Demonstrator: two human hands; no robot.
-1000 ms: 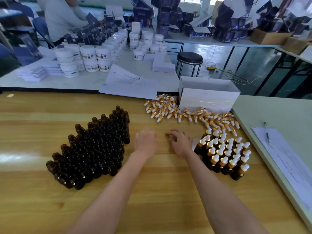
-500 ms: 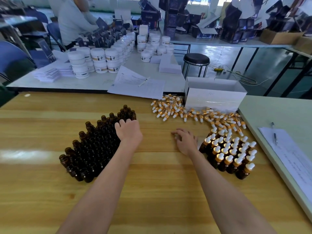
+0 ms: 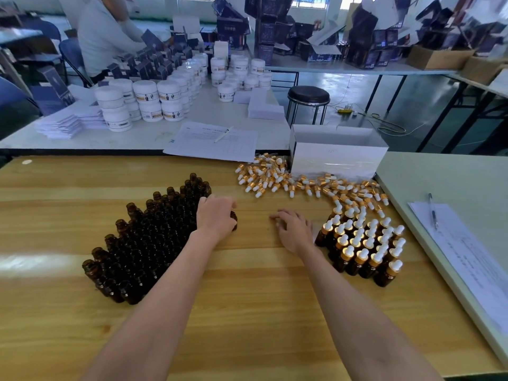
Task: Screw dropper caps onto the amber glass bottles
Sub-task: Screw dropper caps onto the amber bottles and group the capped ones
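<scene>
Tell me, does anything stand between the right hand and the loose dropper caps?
Nothing visible does. Only bare wooden table lies between the right hand and the loose dropper caps beyond it. The capped bottles stand to its right, off that path.

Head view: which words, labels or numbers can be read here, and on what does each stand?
No text can be read.
White jars: labels blurred.
Sheet under the white pen: print too small.
Sheet under the dark pen: print too small.
Dark boxes: markings blurred.
</scene>
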